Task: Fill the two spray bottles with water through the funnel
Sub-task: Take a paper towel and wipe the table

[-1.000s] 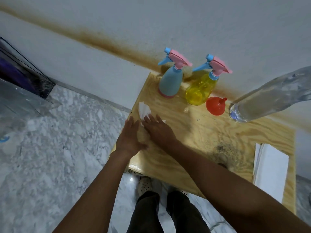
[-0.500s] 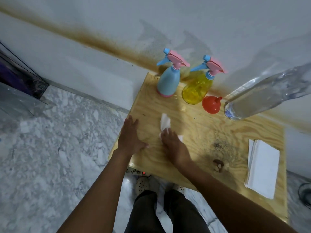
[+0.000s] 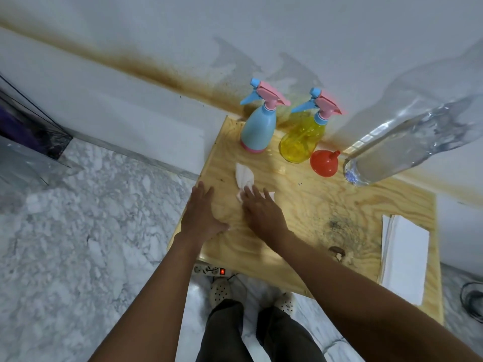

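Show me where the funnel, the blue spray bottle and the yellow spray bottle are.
red funnel [image 3: 322,164], head view, on its wide cone
blue spray bottle [image 3: 258,130], head view, on its body
yellow spray bottle [image 3: 300,143], head view, on its body

A white wall [image 3: 287,27] fills the far side. A rusty brown stain band [image 3: 156,71] crosses it, slanting from the far left down to the far edge of a plywood table [image 3: 313,205]. Below the band a white skirting board [image 3: 117,108] juts out. The floor [image 3: 78,244] is grey-white marble. At the far left stands a dark framed panel [image 3: 31,126], with a clear plastic sheet [image 3: 21,165] before it. Under the table's near edge lies a white power strip [image 3: 211,270], its red switch lit. A dark cable [image 3: 470,301] coils on the floor at the right. The light is soft and cool.
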Tool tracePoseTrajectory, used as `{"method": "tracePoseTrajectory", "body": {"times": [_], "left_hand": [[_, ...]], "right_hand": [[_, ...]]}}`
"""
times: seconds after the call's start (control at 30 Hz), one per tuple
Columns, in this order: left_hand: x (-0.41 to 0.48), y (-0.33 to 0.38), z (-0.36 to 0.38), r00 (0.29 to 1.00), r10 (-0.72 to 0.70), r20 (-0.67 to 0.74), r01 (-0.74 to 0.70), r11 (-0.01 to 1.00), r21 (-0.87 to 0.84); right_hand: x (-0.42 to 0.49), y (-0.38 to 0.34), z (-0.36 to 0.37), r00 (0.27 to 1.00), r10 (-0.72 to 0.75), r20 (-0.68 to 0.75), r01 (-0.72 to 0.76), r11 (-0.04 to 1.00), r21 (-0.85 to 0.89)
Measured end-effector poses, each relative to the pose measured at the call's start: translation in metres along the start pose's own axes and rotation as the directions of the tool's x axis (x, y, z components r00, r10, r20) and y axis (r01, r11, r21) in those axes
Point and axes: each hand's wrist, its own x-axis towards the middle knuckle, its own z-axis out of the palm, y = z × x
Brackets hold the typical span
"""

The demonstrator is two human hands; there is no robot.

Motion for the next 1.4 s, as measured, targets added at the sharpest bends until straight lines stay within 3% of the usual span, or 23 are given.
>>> {"method": "tracePoseTrajectory", "body": {"times": [0.23,0.3,0.37,0.4,0.47,0.53,0.57,0.73,0.83,0.93,1.03,1.17,1.4], "left_hand": [[-0.001,0.005,0.003,1.0,-0.001,-0.008,0.002,0.998,0.062],[-0.002,0.007,0.001,1.0,-0.004,-0.009,0.004,0.997,0.074],[-0.003,0.01,-0.002,1.0,-0.019,-0.004,0.019,0.995,0.097],[-0.003,0.012,-0.004,1.0,-0.028,0.0,0.028,0.993,0.114],[-0.005,0.017,-0.008,0.999,-0.035,-0.01,0.036,0.987,0.157],[-0.008,0.028,-0.01,0.999,-0.032,-0.023,0.037,0.977,0.209],[-0.01,0.035,-0.011,0.999,-0.029,-0.023,0.033,0.979,0.201],[-0.026,0.095,-0.004,0.99,0.135,0.033,-0.13,0.985,-0.117],[-0.041,0.139,0.007,0.968,0.25,0.007,-0.246,0.954,-0.17],[-0.057,0.184,0.026,0.948,0.319,0.006,-0.31,0.927,-0.21],[-0.075,0.229,0.05,0.921,0.389,0.028,-0.373,0.9,-0.226],[-0.098,0.288,0.089,0.877,0.474,0.081,-0.449,0.866,-0.219],[-0.124,0.381,0.179,0.818,0.542,0.193,-0.545,0.837,-0.046]], "right_hand": [[-0.056,0.004,0.005,0.998,-0.059,0.003,0.059,0.996,0.074],[-0.063,0.008,-0.003,0.996,-0.062,0.067,0.056,0.995,0.078],[-0.065,0.012,-0.018,0.982,0.023,0.185,-0.047,0.991,0.122],[-0.067,0.016,-0.026,0.961,0.113,0.254,-0.168,0.963,0.208],[-0.075,0.026,-0.042,0.918,0.29,0.27,-0.389,0.784,0.483],[-0.086,0.038,-0.055,0.863,0.479,0.162,-0.437,0.547,0.714],[-0.091,0.045,-0.061,0.831,0.541,0.128,-0.43,0.478,0.766],[-0.121,0.083,-0.092,0.698,0.709,0.099,-0.427,0.301,0.853],[-0.152,0.104,-0.113,0.668,0.731,0.141,-0.438,0.234,0.868],[-0.194,0.124,-0.125,0.684,0.71,0.169,-0.453,0.231,0.861],[-0.243,0.144,-0.126,0.666,0.74,0.097,-0.419,0.264,0.869],[-0.31,0.173,-0.122,0.563,0.826,-0.006,-0.388,0.271,0.881],[-0.421,0.22,-0.09,0.304,0.952,-0.033,-0.379,0.152,0.913]]}}
